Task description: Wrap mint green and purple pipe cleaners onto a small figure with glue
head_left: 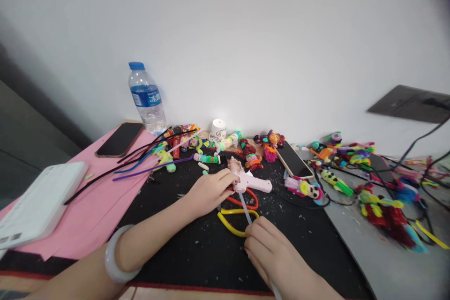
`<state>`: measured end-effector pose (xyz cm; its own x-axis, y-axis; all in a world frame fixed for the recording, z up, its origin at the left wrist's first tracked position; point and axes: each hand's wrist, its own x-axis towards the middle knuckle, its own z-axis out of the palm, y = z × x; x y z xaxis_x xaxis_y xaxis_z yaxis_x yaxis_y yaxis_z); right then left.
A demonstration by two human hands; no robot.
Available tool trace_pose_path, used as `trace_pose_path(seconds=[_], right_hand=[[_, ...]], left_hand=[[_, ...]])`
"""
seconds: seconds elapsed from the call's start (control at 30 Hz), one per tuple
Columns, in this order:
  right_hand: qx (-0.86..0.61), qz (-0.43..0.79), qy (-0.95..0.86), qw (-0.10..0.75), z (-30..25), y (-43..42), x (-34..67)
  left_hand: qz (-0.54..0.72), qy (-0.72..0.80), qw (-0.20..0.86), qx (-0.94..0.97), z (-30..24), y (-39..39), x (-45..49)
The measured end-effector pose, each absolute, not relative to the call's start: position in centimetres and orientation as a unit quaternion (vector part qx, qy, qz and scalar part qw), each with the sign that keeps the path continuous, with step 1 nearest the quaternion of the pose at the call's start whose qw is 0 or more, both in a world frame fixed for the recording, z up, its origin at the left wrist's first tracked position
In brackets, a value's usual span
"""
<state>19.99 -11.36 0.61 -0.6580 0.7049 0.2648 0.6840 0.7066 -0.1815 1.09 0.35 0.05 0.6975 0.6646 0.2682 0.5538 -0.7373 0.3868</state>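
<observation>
While the right hand (272,251) lies nearest on the black mat (197,253), its fingers are pinched shut around a translucent glue stick (245,209), whose lower end pokes out below the palm at the near edge. From that hand the stick slants up and away into the back of a pink glue gun (255,183), which lies near the middle of the mat. The left hand (211,192), just to the left and a little farther off, is clamped on the gun's left end; a pale bangle (112,262) circles that wrist. Under the stick, between the two hands, lie yellow and orange scissor handles (234,226). To the near left a white box (38,204) rests on pink paper (94,215), and long pipe cleaners (140,166) stretch across the paper toward the mat. Farther off, a dark phone (120,139) lies on the pink paper, and a second phone (294,161) lies to the right of the gun, with bright pipe-cleaner figures (246,152) and black cables (415,150) scattered about it. Farthest, against the white wall, stand a water bottle (147,101) and a small white cup (218,130).
</observation>
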Motion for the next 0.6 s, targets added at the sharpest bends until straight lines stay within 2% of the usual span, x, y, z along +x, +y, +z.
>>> trace_pose_path(seconds=[0.3, 0.6], right_hand=[[-0.36, 0.008, -0.92, 0.155, 0.9, -10.9, 19.6], [-0.385, 0.009, -0.911, 0.149, 0.9, -11.0, 19.6]], left_hand=[[0.215, 0.294, 0.073, 0.928, 0.0, 0.1, 1.9], [0.22, 0.303, 0.065, 0.925, -0.4, 0.3, 2.2]])
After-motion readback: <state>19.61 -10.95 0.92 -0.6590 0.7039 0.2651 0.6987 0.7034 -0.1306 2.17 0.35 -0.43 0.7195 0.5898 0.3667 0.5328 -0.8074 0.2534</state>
